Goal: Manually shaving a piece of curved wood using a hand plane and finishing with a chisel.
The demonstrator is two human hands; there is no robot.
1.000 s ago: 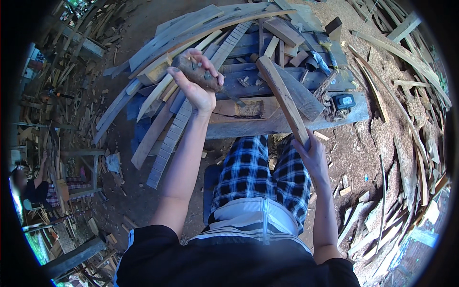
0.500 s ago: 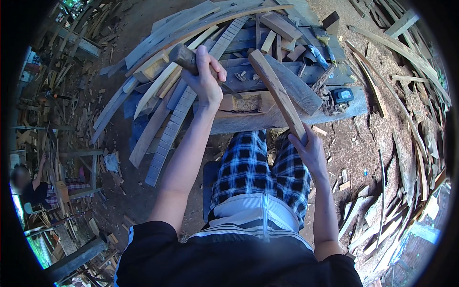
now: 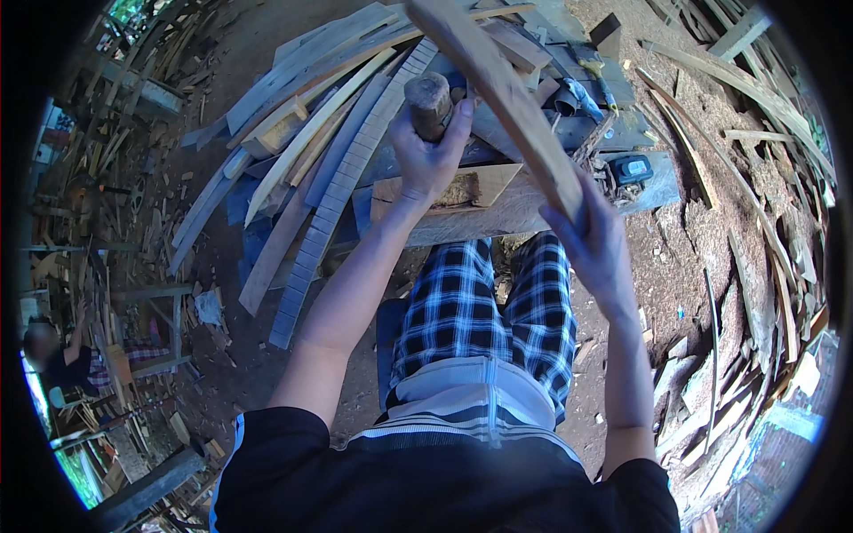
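My left hand [image 3: 422, 160] is wrapped around the thick wooden handle of a chisel [image 3: 428, 96], its butt end tilted up toward me. The blade is hidden behind the hand. Gripped near its lower end by my right hand [image 3: 600, 253], a long squared wooden bar [image 3: 520, 111] slants up and left, raised above the bench. Below and between both hands lies a wooden block [image 3: 504, 182] with a rough recess cut in its top. That block rests along the near edge of a thick timber beam [image 3: 498, 222].
Boards and strips [image 3: 306, 67] fan out on the left of the bench. A black-and-teal battery pack [image 3: 631, 169] sits at its right end. Offcuts [image 3: 520, 49] lie at the back. Sawdust and scrap wood cover the floor to the right. Another person [image 3: 71, 360] sits far left.
My left hand has moved right with the chisel, and the handle now points more toward me. My right hand has lifted the wooden bar higher. The recessed block shows more of its top.
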